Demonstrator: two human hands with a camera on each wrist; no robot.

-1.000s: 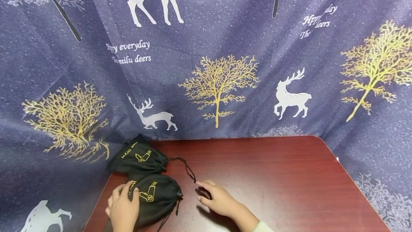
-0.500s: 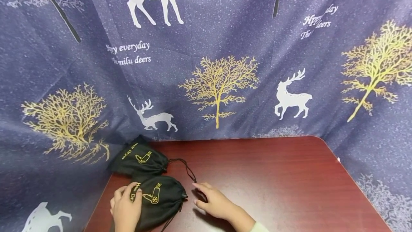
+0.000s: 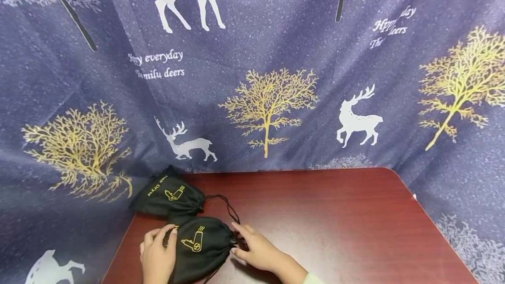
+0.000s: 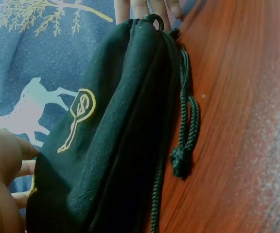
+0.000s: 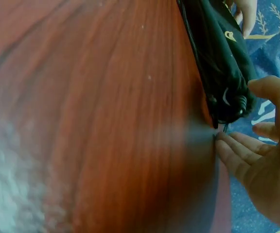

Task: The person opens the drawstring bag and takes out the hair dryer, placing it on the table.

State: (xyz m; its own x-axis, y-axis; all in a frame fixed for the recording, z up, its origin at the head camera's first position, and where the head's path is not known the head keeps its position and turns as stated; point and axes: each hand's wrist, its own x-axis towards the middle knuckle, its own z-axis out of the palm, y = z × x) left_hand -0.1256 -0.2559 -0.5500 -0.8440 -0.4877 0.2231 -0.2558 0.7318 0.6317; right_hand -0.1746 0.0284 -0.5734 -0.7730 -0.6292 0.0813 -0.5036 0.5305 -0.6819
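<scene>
A black drawstring bag [image 3: 203,251] with a yellow hair dryer print lies on the near left of the table. My left hand [image 3: 158,251] touches its left end, partly covering the lettering; in the left wrist view the fingers [image 4: 26,168] reach against the bag's side. At the gathered end my right hand [image 3: 258,248] is close to the cord opening, thumb and fingers spread apart. In the right wrist view the fingers [image 5: 239,150] extend beside that end; whether they touch it is hard to tell. A knotted cord [image 4: 181,162] hangs from the bag.
Directly behind lies a second black bag [image 3: 169,198] printed "Hair Dryer", its cord loop [image 3: 229,207] trailing right toward my right hand. The reddish wooden table [image 3: 347,222] extends to the right. A patterned deer-and-tree cloth [image 3: 284,47] hangs behind it.
The near bag has shifted right, and my left hand has moved right with it. My right hand has come slightly left, closing the gap to the bag's gathered end. The far bag stays put.
</scene>
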